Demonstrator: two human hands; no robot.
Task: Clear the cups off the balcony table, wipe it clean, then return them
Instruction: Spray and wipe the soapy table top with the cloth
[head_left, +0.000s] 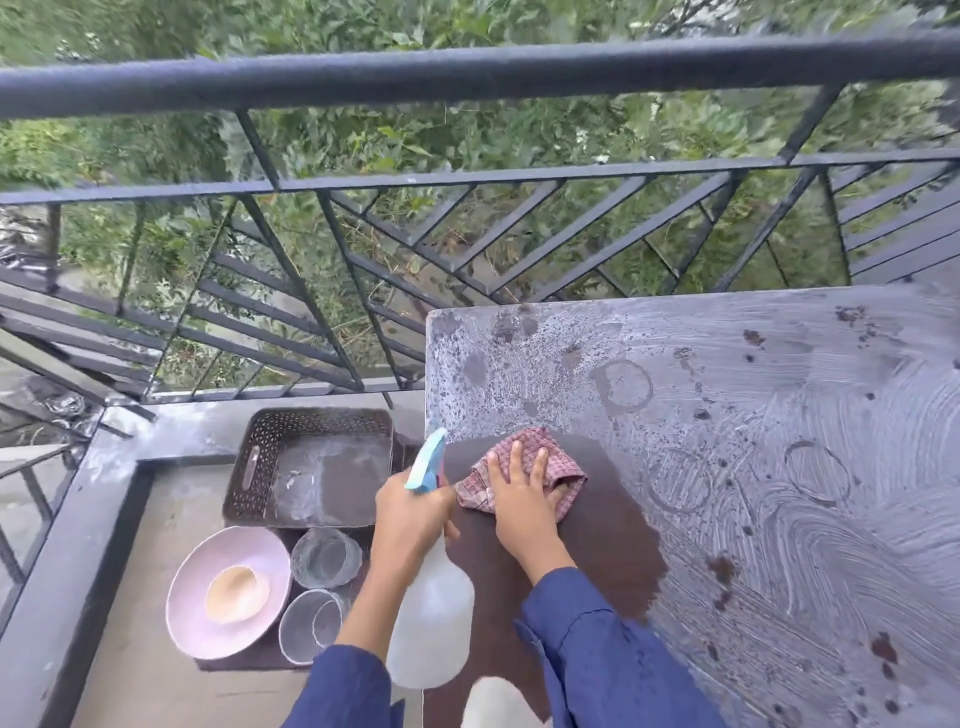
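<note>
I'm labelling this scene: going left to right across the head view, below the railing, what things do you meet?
bowl → cups → spray bottle in the left hand → cloth under the right hand → soapy table

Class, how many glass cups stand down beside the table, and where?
2. One glass cup sits beside the brown basket; the other glass cup sits nearer, beside the pink bowl. The left arm may hide more.
</note>
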